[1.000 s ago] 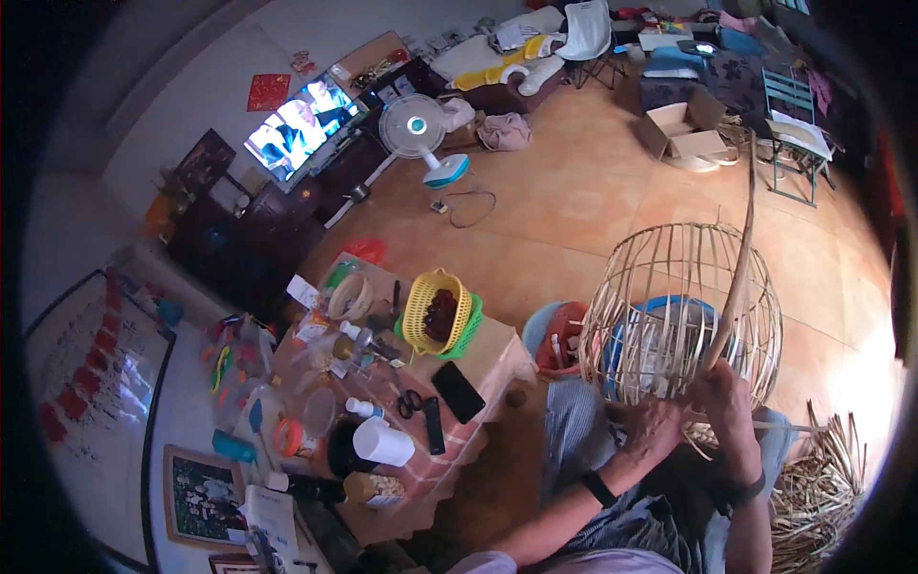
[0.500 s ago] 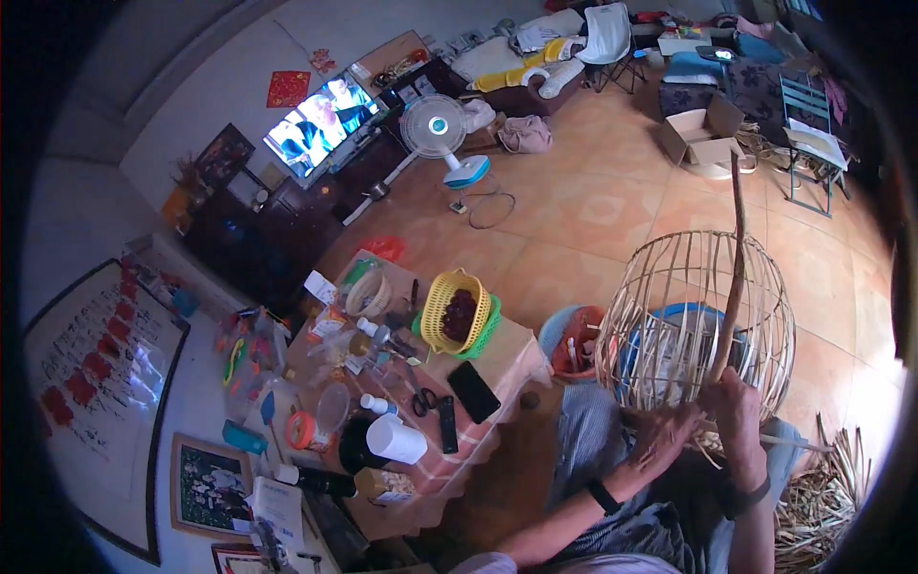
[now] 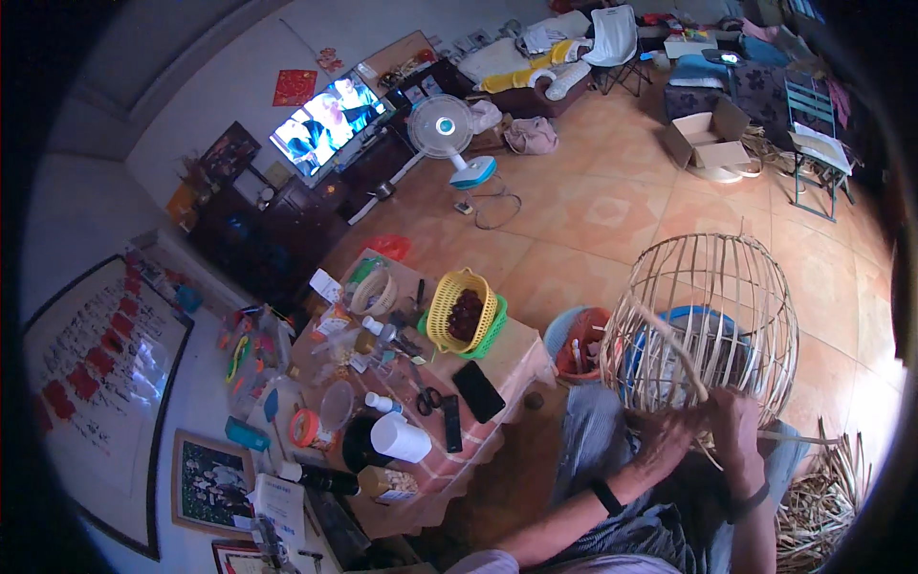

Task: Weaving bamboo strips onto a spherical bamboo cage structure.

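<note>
Cage frame (image 3: 712, 320) right of table (image 3: 521, 354); fan (image 3: 448, 134) behind.

The single head-worn fisheye looked steeply down from above the person's lap — the two hands (image 3: 708, 435) sat low and right, close to the lens. Its wide field also took in the cluttered table (image 3: 516, 359) at left and the tiled floor (image 3: 612, 210) beyond — straight edges bowed toward the rim.

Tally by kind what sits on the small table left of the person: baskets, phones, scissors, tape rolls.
Yellow plastic basket: 1
Black phone: 1
Scissors: 1
Orange tape roll: 1
Total: 4

Off the table, both hands, left hand and right hand, hold the bamboo cage frame.
</note>
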Demonstrator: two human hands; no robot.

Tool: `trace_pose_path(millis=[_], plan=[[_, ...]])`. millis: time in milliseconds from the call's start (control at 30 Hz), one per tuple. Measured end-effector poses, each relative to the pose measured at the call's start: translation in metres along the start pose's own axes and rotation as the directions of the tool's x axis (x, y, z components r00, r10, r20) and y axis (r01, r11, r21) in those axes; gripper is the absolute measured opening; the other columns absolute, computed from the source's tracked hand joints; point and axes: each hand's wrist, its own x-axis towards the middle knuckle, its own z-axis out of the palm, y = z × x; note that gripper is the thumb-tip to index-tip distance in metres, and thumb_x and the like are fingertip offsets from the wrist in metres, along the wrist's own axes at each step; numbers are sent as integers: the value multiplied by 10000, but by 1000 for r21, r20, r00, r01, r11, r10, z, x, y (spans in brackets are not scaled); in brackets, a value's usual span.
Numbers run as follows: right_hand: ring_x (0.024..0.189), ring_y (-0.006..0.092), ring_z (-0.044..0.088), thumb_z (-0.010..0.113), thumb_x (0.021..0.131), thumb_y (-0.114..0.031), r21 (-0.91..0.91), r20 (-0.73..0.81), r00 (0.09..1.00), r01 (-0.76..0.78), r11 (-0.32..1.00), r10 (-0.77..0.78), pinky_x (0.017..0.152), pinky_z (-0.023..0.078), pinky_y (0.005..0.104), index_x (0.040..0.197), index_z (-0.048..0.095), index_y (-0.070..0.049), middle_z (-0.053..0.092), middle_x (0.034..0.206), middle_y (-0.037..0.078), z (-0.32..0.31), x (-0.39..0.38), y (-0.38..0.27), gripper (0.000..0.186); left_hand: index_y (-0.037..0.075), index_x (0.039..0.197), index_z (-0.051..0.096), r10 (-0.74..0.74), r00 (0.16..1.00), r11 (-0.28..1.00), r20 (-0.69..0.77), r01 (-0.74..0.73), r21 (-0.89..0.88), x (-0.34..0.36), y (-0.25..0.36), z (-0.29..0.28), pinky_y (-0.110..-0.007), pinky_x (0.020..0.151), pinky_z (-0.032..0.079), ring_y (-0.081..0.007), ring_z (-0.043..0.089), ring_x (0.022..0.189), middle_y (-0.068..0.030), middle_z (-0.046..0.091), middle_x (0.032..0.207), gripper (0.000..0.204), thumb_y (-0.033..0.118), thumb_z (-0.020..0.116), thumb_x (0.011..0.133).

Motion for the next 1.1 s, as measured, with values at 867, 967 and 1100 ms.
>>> trace_pose_path(millis=[867, 967, 1100], plan=[[783, 419, 698, 709, 897, -75, -165, -8, 1000, -14, 986, 13, 609, 526, 526, 1155, 561, -85, 656, 1023, 166, 9, -25, -16, 298, 6, 1076, 705, -201, 979, 945, 24, 200, -260, 9, 8, -14, -502, 970, 521, -400, 663, 1066, -193, 709, 1058, 210, 3, 673, 869], [788, 434, 707, 690, 938, -76, -82, -49, 999, 4, 997, -8, 625, 541, 538, 1186, 553, -80, 672, 1027, 189, 14, -27, -13, 283, 38, 1090, 726, -203, 977, 937, 65, 213, -276, 12, 8, -20, -496, 966, 531, -382, 677, 1064, -164, 737, 1048, 230, 50, 730, 861], [771, 418, 724, 661, 974, -50, 150, -57, 978, -189, 971, 199, 636, 567, 501, 1185, 554, -70, 690, 944, 201, 13, -28, -19, 237, 56, 1102, 739, -242, 959, 931, 149, 272, -243, 19, 12, -29, -493, 951, 541, -369, 686, 1054, -143, 751, 1029, 265, 120, 789, 850]])
